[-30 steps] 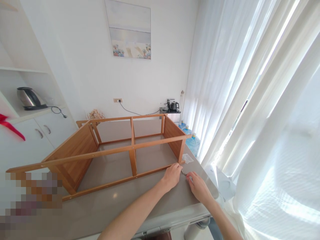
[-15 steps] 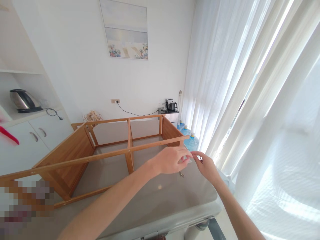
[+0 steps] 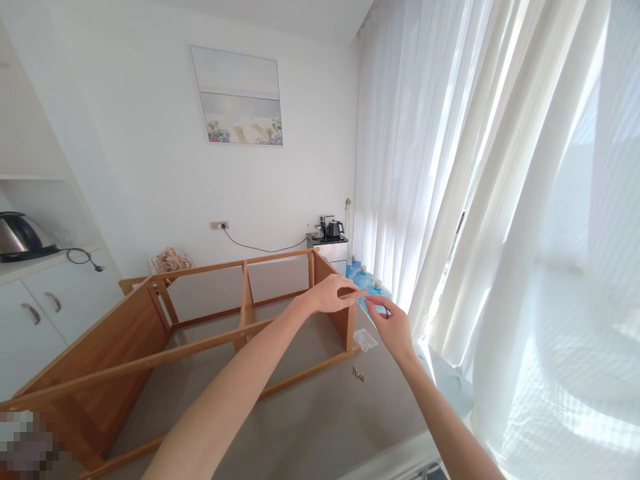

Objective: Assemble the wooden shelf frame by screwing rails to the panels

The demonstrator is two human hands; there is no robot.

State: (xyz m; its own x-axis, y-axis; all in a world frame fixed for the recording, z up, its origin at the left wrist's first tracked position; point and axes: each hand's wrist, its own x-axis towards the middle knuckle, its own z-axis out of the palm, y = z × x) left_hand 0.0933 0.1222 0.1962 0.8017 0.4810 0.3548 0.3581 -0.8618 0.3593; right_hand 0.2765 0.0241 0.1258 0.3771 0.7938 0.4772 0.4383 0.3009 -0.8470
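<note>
A wooden shelf frame point(image 3: 197, 355) lies on its side on the grey tabletop. My left hand point(image 3: 331, 293) is closed around the right end of the frame's upper wooden rail point(image 3: 361, 293). My right hand point(image 3: 393, 327) is just right of that rail end, thumb and forefinger pinched together; whatever they hold is too small to make out. A small dark thing shows at its fingers. Below the hands, several small metal bolts point(image 3: 359, 375) lie on the tabletop. A clear plastic bag point(image 3: 365, 340) rests beside the frame's right end.
White curtains point(image 3: 450, 200) hang along the right side. Blue-tinted water bottles point(image 3: 367, 279) stand on the floor beyond the frame. A small stand point(image 3: 330, 251) with a black kettle point(image 3: 335, 229) is at the back. Another kettle point(image 3: 23, 237) sits on the left cabinet.
My left hand has gone onto the rail end and my right hand has drawn slightly apart from it. The plastic bag now lies in plain view on the tabletop. The camera view has tilted up.
</note>
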